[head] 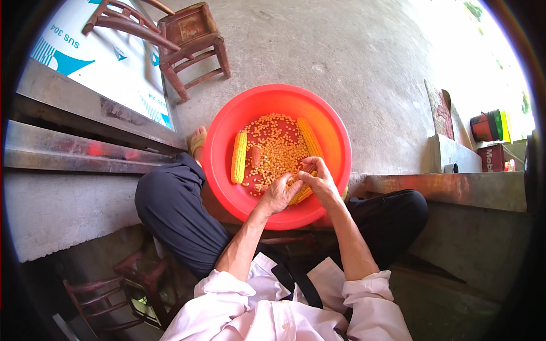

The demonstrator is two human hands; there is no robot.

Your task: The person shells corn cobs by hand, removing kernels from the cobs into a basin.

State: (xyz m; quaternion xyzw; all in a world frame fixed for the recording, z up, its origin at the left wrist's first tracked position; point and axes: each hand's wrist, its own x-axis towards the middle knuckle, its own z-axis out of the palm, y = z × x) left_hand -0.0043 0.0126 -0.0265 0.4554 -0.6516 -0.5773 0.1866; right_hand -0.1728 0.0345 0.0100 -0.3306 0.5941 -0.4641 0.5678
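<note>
A red plastic basin [219, 115] stands between my knees, with loose yellow corn kernels [277, 149] over its bottom. Above its near right part, my right hand [322, 181] is closed around a partly stripped corn cob [309, 168], whose bare reddish part shows by the fingers. My left hand [279, 195] is close against it, thumb near the right thumb; its curled fingers are largely hidden. Beneath the hands lies more yellow corn [303, 195], partly covered. One full ear [239, 157] rests along the left wall, another ear [310, 137] along the right. Stripped cobs [255, 157] lie among the kernels.
A wooden chair [190, 32] stands on the concrete floor [307, 51] at upper left, beside a film-covered metal panel [106, 55]. A ledge [448, 187] runs right, near a dark bucket [486, 126] and a red box [490, 157]. Another wooden chair [102, 298] is at lower left.
</note>
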